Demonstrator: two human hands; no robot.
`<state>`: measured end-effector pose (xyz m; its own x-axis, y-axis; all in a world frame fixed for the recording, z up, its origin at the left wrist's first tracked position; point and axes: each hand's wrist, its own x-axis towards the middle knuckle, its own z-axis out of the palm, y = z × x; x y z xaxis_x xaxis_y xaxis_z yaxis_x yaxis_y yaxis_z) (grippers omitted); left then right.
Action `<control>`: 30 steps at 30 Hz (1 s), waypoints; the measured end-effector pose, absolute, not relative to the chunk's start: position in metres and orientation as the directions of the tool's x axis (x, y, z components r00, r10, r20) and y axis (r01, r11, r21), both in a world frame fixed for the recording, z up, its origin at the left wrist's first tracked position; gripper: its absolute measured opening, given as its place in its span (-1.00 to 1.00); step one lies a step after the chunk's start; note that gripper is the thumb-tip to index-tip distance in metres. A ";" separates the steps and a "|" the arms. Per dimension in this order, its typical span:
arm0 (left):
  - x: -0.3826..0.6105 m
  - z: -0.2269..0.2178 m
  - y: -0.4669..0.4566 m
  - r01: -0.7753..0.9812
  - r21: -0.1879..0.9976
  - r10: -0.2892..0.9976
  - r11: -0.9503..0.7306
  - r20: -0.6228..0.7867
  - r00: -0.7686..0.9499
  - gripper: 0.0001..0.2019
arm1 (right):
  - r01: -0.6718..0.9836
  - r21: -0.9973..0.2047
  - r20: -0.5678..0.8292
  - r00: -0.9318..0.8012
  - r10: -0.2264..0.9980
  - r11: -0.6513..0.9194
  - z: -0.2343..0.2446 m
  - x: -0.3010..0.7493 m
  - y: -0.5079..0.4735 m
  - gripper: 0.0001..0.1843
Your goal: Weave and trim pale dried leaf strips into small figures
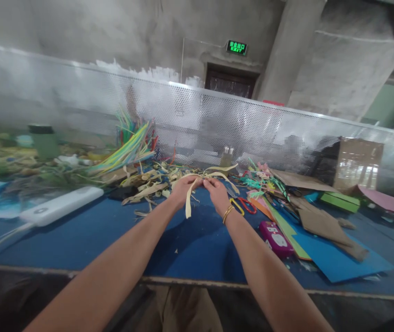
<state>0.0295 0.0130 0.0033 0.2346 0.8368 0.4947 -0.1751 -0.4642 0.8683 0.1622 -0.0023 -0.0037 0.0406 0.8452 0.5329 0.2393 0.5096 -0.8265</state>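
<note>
Above the blue table, both my hands meet at a small bundle of pale yellow flat strips (189, 203). The fingers of my left hand (183, 188) are closed on the strips, and one strip hangs down in front of it. My right hand (217, 191), with a gold bracelet (228, 214) at the wrist, pinches at the same joint from the right. Other strip ends (222, 174) spread out beyond the fingertips. The exact crossing point is partly hidden by my fingers. Behind my left hand lies a heap of similar curled strips (152, 188).
To the left lie a white power strip (63, 205), a green bottle (44, 142) and coloured straw-like strands (131, 147). On the right are scissors with red handles (248, 206), a purple box (276, 239), blue paper (338, 260) and brown cardboard (325, 223). A perforated metal panel (190, 110) stands behind.
</note>
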 end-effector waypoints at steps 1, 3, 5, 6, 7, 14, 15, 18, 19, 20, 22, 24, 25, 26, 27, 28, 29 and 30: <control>0.029 0.005 0.012 -0.154 0.855 0.824 -0.495 0.518 0.229 -0.77 | 0.213 -0.836 0.525 0.038 0.851 0.506 -0.002 0.162 -0.003 -0.72; 0.029 0.006 0.011 -0.142 0.850 0.827 -0.508 0.527 0.196 -0.79 | 0.191 -0.841 0.524 0.056 0.850 0.506 0.000 0.162 -0.005 -0.73; 0.031 0.006 0.011 -0.199 0.870 0.862 -0.452 0.483 0.155 -0.79 | 0.202 -0.834 0.536 0.077 0.841 0.513 0.002 0.163 -0.005 -0.75; 0.031 0.006 0.011 -0.252 0.879 0.882 -0.406 0.448 0.142 -0.76 | 0.207 -0.832 0.540 0.086 0.837 0.515 0.002 0.164 -0.005 -0.75; 0.032 0.006 0.011 -0.315 0.879 0.900 -0.358 0.415 0.136 -0.71 | 0.211 -0.832 0.539 0.089 0.838 0.513 0.001 0.164 -0.004 -0.75; 0.031 0.006 0.015 -0.488 0.842 0.946 -0.230 0.311 0.092 -0.67 | 0.257 -0.830 0.520 0.034 0.853 0.496 -0.002 0.165 -0.002 -0.74; 0.031 0.005 0.017 -0.482 0.843 0.946 -0.238 0.313 0.081 -0.68 | 0.254 -0.834 0.513 0.033 0.858 0.489 -0.002 0.165 -0.002 -0.75; 0.031 0.000 0.021 -0.452 0.855 0.940 -0.255 0.329 0.092 -0.71 | 0.214 -0.850 0.500 0.039 0.865 0.481 -0.002 0.165 -0.003 -0.76; 0.031 -0.001 0.022 -0.441 0.861 0.939 -0.252 0.328 0.104 -0.71 | 0.203 -0.853 0.499 0.041 0.866 0.481 -0.002 0.165 -0.003 -0.76; 0.030 -0.002 0.022 -0.435 0.865 0.939 -0.250 0.326 0.108 -0.70 | 0.198 -0.855 0.497 0.044 0.867 0.480 -0.002 0.165 -0.002 -0.76; 0.029 -0.002 0.023 -0.447 0.857 0.940 -0.256 0.328 0.090 -0.70 | 0.196 -0.862 0.484 0.051 0.873 0.467 -0.004 0.164 0.000 -0.76; 0.027 -0.001 0.023 -0.464 0.844 0.938 -0.271 0.339 0.069 -0.69 | 0.198 -0.865 0.479 0.053 0.876 0.461 -0.006 0.164 0.001 -0.76; 0.026 0.000 0.025 -0.466 0.839 0.939 -0.280 0.341 0.052 -0.69 | 0.207 -0.857 0.492 0.049 0.869 0.473 -0.006 0.164 0.002 -0.76; 0.024 0.001 0.026 -0.464 0.838 0.941 -0.288 0.338 0.027 -0.68 | 0.220 -0.842 0.512 0.044 0.858 0.492 -0.007 0.165 0.002 -0.77; 0.022 0.002 0.028 -0.459 0.839 0.945 -0.293 0.327 -0.005 -0.67 | 0.235 -0.825 0.536 0.036 0.843 0.514 -0.006 0.165 0.002 -0.78; 0.020 0.003 0.030 -0.458 0.838 0.949 -0.296 0.312 -0.042 -0.66 | 0.246 -0.809 0.557 0.029 0.830 0.534 -0.006 0.165 0.001 -0.79; 0.018 0.004 0.032 -0.465 0.834 0.952 -0.297 0.296 -0.078 -0.66 | 0.246 -0.799 0.571 0.024 0.821 0.549 -0.005 0.165 0.000 -0.80; 0.016 0.005 0.034 -0.484 0.822 0.953 -0.300 0.281 -0.113 -0.65 | 0.230 -0.801 0.573 0.026 0.819 0.553 -0.004 0.165 -0.001 -0.82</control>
<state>0.0164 0.0337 0.0052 -0.1129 0.9531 0.2809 -0.4838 -0.2997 0.8223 0.1653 -0.0013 -0.0044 0.0256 0.8191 0.5730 0.2300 0.5530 -0.8008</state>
